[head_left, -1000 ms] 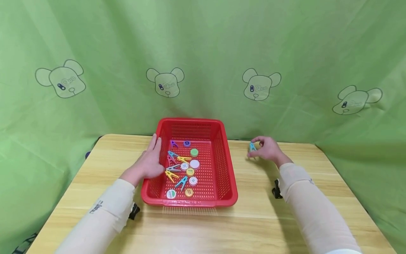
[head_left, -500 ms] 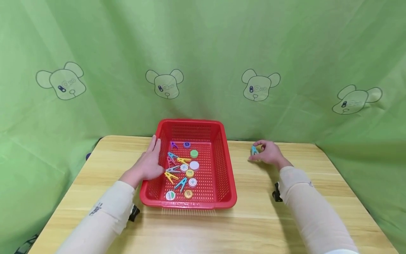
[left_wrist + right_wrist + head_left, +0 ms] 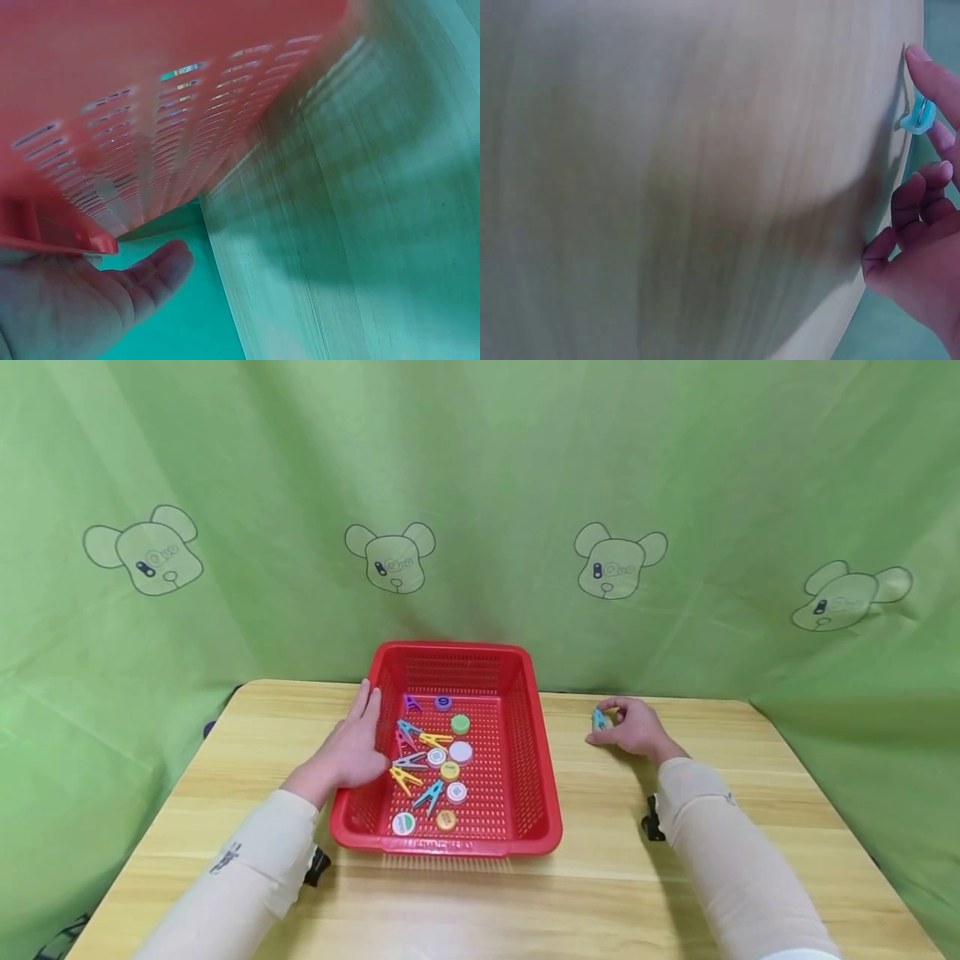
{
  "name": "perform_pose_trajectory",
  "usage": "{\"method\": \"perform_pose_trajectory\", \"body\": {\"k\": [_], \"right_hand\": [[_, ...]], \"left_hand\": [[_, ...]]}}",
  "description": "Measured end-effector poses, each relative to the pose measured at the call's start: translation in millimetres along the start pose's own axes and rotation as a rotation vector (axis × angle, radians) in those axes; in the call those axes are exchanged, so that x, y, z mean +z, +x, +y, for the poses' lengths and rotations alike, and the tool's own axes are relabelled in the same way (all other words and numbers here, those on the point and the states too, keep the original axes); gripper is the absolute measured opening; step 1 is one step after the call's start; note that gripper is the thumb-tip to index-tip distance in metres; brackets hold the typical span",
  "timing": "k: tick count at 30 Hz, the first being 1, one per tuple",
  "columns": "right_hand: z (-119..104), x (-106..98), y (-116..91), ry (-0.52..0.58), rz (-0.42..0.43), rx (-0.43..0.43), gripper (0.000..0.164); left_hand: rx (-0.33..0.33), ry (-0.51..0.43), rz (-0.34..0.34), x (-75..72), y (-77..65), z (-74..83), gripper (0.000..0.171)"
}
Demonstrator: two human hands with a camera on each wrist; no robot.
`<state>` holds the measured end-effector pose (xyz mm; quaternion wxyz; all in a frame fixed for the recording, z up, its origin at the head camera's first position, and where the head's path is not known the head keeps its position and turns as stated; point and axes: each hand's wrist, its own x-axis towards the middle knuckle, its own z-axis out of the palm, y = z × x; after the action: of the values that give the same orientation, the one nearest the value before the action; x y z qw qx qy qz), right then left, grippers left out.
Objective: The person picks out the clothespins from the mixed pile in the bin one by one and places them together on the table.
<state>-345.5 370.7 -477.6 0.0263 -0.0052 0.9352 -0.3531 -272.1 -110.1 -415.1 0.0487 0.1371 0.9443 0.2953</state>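
A red perforated plastic basket [image 3: 551, 793] stands on the wooden table. My left hand [image 3: 348, 747] rests on its left rim, fingers straight along it and thumb over the inner side. From the left wrist view, the hand's extended fingers [image 3: 161, 274] show just outside the rim. My right hand [image 3: 637, 728] pinches a light-blue clothespin [image 3: 599, 719] between thumb and fingers, close over the table right of the basket. In the right wrist view only one end of the clothespin [image 3: 919, 118] shows beside the fingers.
Inside the basket lie several clothespins, including a yellow clothespin [image 3: 405, 779] and a blue one, among several round caps such as a green cap [image 3: 460, 723]. A green curtain [image 3: 480, 485] hangs behind the table [image 3: 480, 906].
My right hand has shifted slightly right and toward me, and the clothespin in it has moved with it. The left hand stays at the basket's rim.
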Motion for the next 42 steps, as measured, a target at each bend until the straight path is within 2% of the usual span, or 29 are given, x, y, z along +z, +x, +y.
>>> {"method": "perform_pose_trajectory", "body": {"k": [8,17,30,42], "right_hand": [[3.9,0.8,-0.8,0.037,-0.006,0.044,0.066],[7.4,-3.5,-2.2,0.05,-0.014,0.057,0.071],[9.1,-1.8,0.2,0.049,-0.01,0.046,0.077],[4.6,-6.2,-3.6,0.154,-0.03,0.021,0.077]], "left_hand": [[0.007,-0.023,0.007,0.5,0.1,1.4,0.108],[0.015,-0.016,0.022,3.5,1.6,1.0,0.109],[0.0,-0.023,0.024,3.8,1.3,1.8,0.109],[-0.007,-0.008,0.03,3.5,1.7,-0.6,0.108]]}}
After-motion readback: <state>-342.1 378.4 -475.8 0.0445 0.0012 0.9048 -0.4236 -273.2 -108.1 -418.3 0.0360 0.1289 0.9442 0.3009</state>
